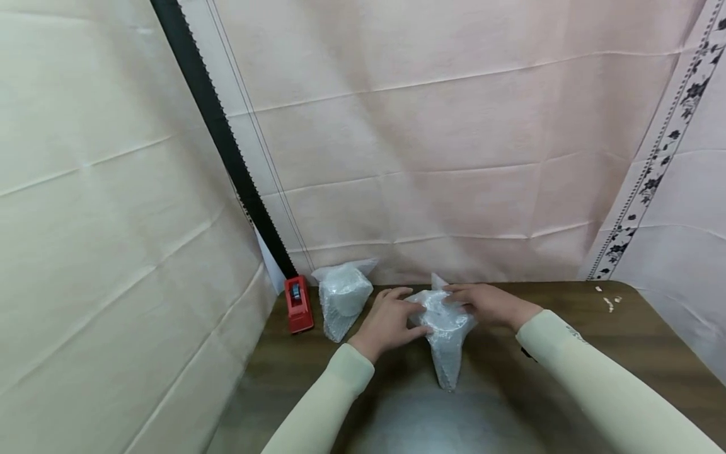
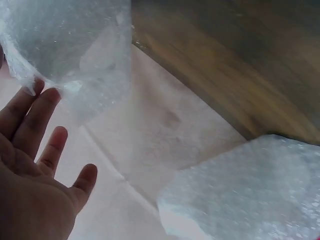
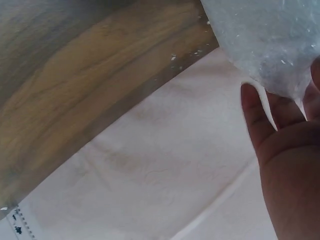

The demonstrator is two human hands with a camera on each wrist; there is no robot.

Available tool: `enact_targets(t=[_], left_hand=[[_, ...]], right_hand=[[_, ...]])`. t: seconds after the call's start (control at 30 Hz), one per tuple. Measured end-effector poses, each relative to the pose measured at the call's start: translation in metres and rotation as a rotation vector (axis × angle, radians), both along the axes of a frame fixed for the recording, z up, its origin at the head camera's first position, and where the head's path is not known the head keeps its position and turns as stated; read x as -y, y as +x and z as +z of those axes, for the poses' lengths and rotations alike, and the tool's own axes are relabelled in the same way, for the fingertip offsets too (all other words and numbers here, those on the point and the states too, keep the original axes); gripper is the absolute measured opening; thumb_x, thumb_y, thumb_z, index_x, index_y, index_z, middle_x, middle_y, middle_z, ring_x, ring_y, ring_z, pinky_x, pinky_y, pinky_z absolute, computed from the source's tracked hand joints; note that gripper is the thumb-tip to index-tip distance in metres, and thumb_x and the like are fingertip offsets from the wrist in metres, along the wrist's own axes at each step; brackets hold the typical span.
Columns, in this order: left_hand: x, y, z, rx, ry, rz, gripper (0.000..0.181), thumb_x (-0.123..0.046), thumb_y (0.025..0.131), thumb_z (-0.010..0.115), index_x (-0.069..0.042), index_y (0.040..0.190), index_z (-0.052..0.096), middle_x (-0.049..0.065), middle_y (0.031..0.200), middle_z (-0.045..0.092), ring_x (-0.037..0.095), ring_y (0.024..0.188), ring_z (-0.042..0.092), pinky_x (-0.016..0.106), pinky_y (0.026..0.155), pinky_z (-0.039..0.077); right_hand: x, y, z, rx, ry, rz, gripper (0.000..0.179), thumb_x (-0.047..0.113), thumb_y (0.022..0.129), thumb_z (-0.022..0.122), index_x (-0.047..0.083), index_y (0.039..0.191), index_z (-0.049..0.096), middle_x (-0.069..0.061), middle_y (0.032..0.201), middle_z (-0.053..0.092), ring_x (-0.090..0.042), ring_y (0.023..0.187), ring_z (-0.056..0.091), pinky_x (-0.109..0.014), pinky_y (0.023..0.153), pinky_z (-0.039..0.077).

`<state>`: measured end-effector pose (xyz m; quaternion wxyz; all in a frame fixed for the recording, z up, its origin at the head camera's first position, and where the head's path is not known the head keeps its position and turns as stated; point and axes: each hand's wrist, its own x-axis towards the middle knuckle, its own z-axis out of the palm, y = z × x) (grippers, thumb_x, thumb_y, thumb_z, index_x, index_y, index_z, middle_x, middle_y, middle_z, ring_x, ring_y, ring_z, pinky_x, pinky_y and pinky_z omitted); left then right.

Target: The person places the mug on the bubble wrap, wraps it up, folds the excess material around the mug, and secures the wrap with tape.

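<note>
A bundle in clear bubble wrap [image 1: 445,318] sits on the wooden table, its wrap tapering to a point toward me. Something rounded shows faintly inside, but its kind is hidden. From the left, my left hand [image 1: 391,321] grips the bundle's side with thumb and forefinger. My right hand [image 1: 488,302] holds it from the far right. In the left wrist view, fingertips [image 2: 50,95] meet the edge of the wrap [image 2: 65,40], while the other two fingers stay off it. The right wrist view has fingers [image 3: 255,107] at the wrap's lower edge [image 3: 265,45].
Another bubble-wrapped bundle [image 1: 343,296] stands left of my left hand. Beside it lies a red tape dispenser [image 1: 299,304] at the table's left edge. White scraps [image 1: 609,304] lie on the far right of the table [image 1: 544,353]. Pale cloth [image 1: 442,145] hangs behind.
</note>
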<state>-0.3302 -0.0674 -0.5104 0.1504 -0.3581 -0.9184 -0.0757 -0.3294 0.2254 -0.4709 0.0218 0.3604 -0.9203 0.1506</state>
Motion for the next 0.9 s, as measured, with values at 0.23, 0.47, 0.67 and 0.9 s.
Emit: enact_targets(t=[0.23, 0.47, 0.67, 0.9], left_hand=[[0.01, 0.004, 0.002, -0.101, 0.028, -0.076, 0.046, -0.058, 0.098, 0.086, -0.024, 0.129, 0.086, -0.012, 0.118, 0.088, 0.017, 0.137, 0.073, 0.036, 0.126, 0.052], [0.011, -0.001, 0.006, -0.016, 0.046, -0.045, 0.055, -0.052, 0.098, 0.088, -0.019, 0.141, 0.081, -0.003, 0.121, 0.081, 0.017, 0.119, 0.072, 0.03, 0.107, 0.059], [0.012, -0.002, 0.001, 0.163, 0.124, -0.023, 0.049, -0.047, 0.099, 0.089, -0.016, 0.136, 0.084, 0.009, 0.15, 0.069, 0.024, 0.136, 0.07, 0.033, 0.114, 0.06], [0.003, 0.002, 0.0, 0.196, 0.098, -0.047, 0.052, -0.046, 0.107, 0.079, -0.011, 0.146, 0.078, 0.005, 0.163, 0.069, 0.022, 0.149, 0.068, 0.035, 0.125, 0.054]], right_hand=[[0.01, -0.012, 0.007, 0.06, -0.015, 0.082, 0.046, -0.009, 0.102, 0.07, 0.009, 0.144, 0.077, -0.02, 0.161, 0.068, -0.049, 0.147, 0.065, -0.058, 0.109, 0.061], [0.021, -0.02, 0.003, 0.063, -0.041, 0.053, 0.047, -0.006, 0.1, 0.078, 0.013, 0.143, 0.076, -0.02, 0.154, 0.071, -0.045, 0.136, 0.071, -0.057, 0.104, 0.063], [0.027, -0.009, -0.01, -0.206, -0.08, -0.112, 0.034, 0.011, 0.09, 0.096, 0.01, 0.119, 0.078, -0.008, 0.111, 0.077, -0.024, 0.095, 0.075, -0.045, 0.083, 0.065], [0.025, 0.01, -0.012, -0.161, -0.124, -0.216, 0.016, 0.016, 0.104, 0.083, 0.003, 0.113, 0.087, -0.013, 0.112, 0.083, -0.03, 0.099, 0.08, -0.052, 0.088, 0.067]])
